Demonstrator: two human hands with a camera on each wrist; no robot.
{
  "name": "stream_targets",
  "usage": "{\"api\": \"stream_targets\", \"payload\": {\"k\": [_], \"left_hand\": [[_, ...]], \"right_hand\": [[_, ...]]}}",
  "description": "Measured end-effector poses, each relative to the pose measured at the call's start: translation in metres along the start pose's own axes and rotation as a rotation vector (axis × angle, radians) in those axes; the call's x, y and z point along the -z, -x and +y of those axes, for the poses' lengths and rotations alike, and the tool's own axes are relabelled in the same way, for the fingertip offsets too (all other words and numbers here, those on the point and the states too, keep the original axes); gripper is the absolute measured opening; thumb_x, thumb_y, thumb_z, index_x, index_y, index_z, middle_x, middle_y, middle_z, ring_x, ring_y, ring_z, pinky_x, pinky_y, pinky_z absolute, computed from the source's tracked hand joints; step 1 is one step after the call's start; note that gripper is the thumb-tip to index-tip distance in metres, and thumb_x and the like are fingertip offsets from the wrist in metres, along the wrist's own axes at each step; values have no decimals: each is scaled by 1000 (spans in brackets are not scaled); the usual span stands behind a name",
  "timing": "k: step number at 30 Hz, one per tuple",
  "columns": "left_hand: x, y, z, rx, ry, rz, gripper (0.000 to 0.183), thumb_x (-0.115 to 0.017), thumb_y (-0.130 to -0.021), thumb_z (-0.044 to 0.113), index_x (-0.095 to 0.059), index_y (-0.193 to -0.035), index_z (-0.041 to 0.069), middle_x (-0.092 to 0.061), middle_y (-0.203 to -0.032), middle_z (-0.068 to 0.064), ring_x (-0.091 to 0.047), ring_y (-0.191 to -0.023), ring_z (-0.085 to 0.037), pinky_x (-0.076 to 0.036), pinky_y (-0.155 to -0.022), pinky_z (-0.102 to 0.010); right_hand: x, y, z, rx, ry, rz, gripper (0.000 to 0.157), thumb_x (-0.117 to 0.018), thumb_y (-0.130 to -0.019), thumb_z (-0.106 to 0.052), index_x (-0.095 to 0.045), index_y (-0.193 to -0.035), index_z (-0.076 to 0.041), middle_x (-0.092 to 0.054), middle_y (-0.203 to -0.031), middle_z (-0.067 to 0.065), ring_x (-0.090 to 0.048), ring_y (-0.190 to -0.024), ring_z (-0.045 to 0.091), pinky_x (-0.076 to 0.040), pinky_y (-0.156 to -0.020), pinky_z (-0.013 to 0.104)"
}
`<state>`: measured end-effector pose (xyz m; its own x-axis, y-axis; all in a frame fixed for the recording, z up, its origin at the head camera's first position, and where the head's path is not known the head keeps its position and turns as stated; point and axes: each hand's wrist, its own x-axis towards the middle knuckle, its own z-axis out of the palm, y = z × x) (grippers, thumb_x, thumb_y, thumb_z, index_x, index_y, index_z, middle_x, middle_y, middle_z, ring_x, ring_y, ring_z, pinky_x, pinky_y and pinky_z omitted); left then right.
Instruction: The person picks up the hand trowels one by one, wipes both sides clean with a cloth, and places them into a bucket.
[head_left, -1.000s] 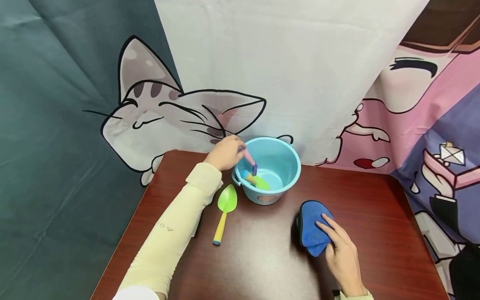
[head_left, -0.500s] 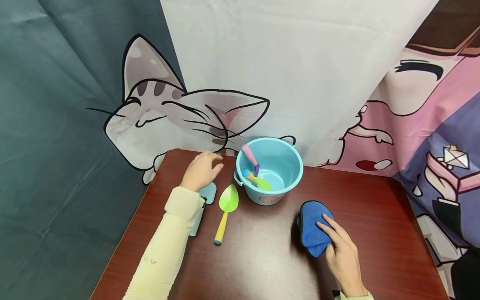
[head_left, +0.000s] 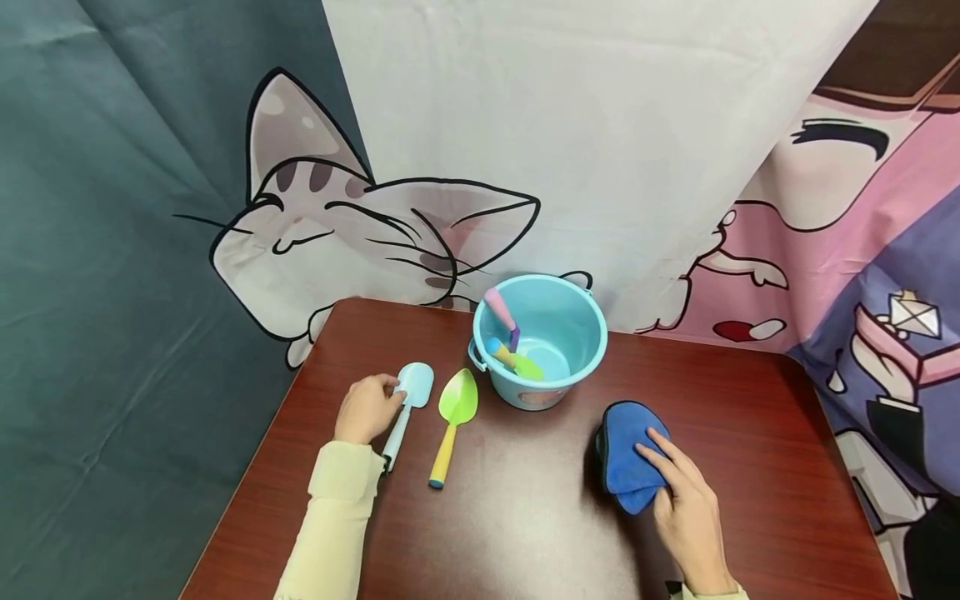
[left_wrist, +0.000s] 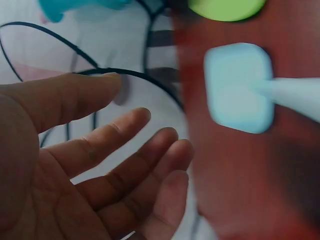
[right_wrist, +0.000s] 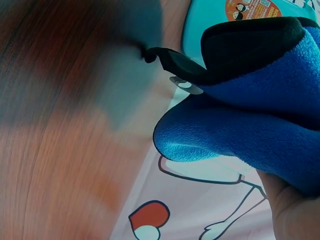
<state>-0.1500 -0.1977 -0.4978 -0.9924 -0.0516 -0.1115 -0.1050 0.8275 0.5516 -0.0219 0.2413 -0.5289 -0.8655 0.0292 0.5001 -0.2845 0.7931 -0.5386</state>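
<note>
My left hand (head_left: pixel 366 408) hovers beside a light-blue toy shovel (head_left: pixel 417 382) lying on the table, its fingertips overlapping the blade's edge in the head view. From the left wrist, the loosely bent fingers (left_wrist: pixel 112 120) hold nothing and show a gap to the shovel blade (left_wrist: pixel 240 90). To the shovel's right lies a green toy trowel (head_left: pixel 459 398) with a yellow handle. My right hand (head_left: pixel 688 517) grips a folded blue cloth (head_left: pixel 630 458) with black edging; the right wrist view shows the cloth's folds (right_wrist: pixel 225 125) and part of the hand.
Behind the trowel stands a light-blue bucket (head_left: pixel 581 367). Inside it are a pink-handled tool (head_left: pixel 498 308) with a purple part and a green tool (head_left: pixel 528 369) with a yellow and blue handle. A printed curtain (head_left: pixel 600 125) hangs along the table's back edge.
The left hand has let go of the pink-handled tool, which stays in the bucket, and has come back leftward to the light-blue shovel. The right hand and cloth have hardly moved.
</note>
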Motion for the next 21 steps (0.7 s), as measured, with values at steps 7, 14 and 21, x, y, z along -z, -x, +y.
{"api": "stream_targets", "payload": {"k": [7,14,21], "left_hand": [[-18,13,-33,130,55,-59,35,-67,-96,23,-69,-119,-3,-72,-108,-17,-67,-99,-34,-53,-82,-50],[-30,17,-54,199,107,-123,38,-63,-98,28,-69,-118,-4,-71,-111,-19,-66,-103,-36,-52,-85,-51],[-40,16,-58,205,127,-150,36,-67,-95,32,-72,-107,-2,-71,-98,-13,-65,-84,-26,-52,-76,-44]], "right_hand": [[1,1,0,-5,1,0,57,-46,-77,21,-73,-120,-6,-61,-138,9,-54,-124,17,-29,-69,16],[2,1,1,-1,4,3,57,-47,-77,22,-74,-120,-6,-61,-138,9,-54,-123,17,-29,-69,17],[2,3,2,-14,0,1,58,-47,-77,21,-74,-120,-7,-61,-138,8,-53,-127,15,-28,-74,15]]}}
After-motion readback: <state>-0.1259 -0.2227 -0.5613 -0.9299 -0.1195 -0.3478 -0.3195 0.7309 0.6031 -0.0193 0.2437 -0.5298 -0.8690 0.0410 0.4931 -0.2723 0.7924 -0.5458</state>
